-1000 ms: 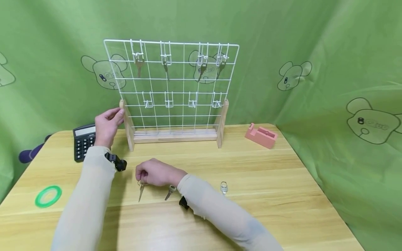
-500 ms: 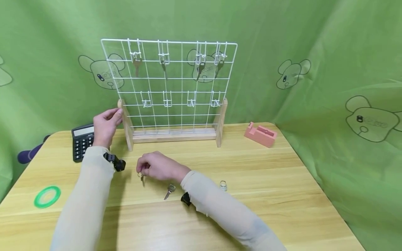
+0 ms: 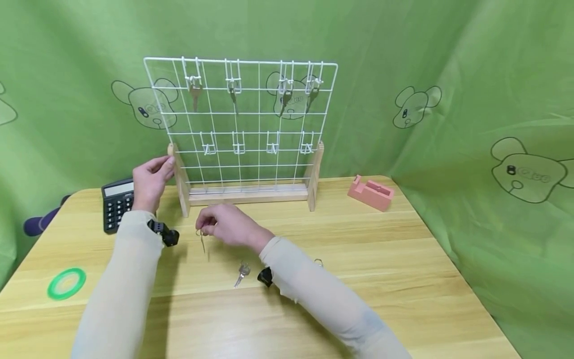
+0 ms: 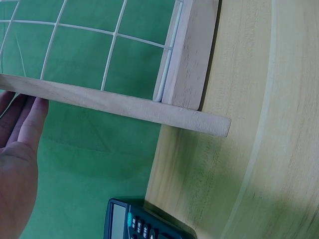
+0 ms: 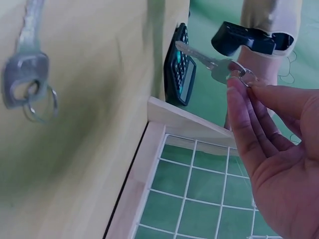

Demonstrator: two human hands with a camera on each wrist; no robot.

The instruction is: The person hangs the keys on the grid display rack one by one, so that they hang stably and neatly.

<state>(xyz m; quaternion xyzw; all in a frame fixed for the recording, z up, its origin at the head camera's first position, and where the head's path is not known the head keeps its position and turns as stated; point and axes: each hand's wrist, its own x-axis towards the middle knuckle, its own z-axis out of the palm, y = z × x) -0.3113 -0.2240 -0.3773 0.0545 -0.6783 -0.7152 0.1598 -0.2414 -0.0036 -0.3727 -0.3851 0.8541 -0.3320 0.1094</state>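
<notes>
My left hand (image 3: pixel 151 182) holds the left wooden upright (image 3: pixel 181 184) of a white wire grid rack (image 3: pixel 248 133). In the left wrist view its fingertips (image 4: pixel 32 117) are at the upright's edge, partly hidden behind it. Thumb and fingers of my right hand (image 3: pixel 230 224) pinch a small metal ring, from which a key (image 5: pixel 219 70) hangs above the table before the rack. Another ringed key (image 3: pixel 242 273) lies on the table below the right hand. Beyond the right forearm only a key ring (image 3: pixel 319 262) shows; the sleeve hides the rest.
Several keys (image 3: pixel 195 93) hang from the upper hooks; the lower hooks (image 3: pixel 272 147) bear none. A black calculator (image 3: pixel 117 207) lies beside the left hand, a green tape roll (image 3: pixel 66 283) at the left front, a pink tape dispenser (image 3: pixel 371 194) at the back right. Green cloth encloses the table.
My right hand has lifted the key by its ring off the tabletop and moved it up toward the rack. My left hand has stayed at the upright.
</notes>
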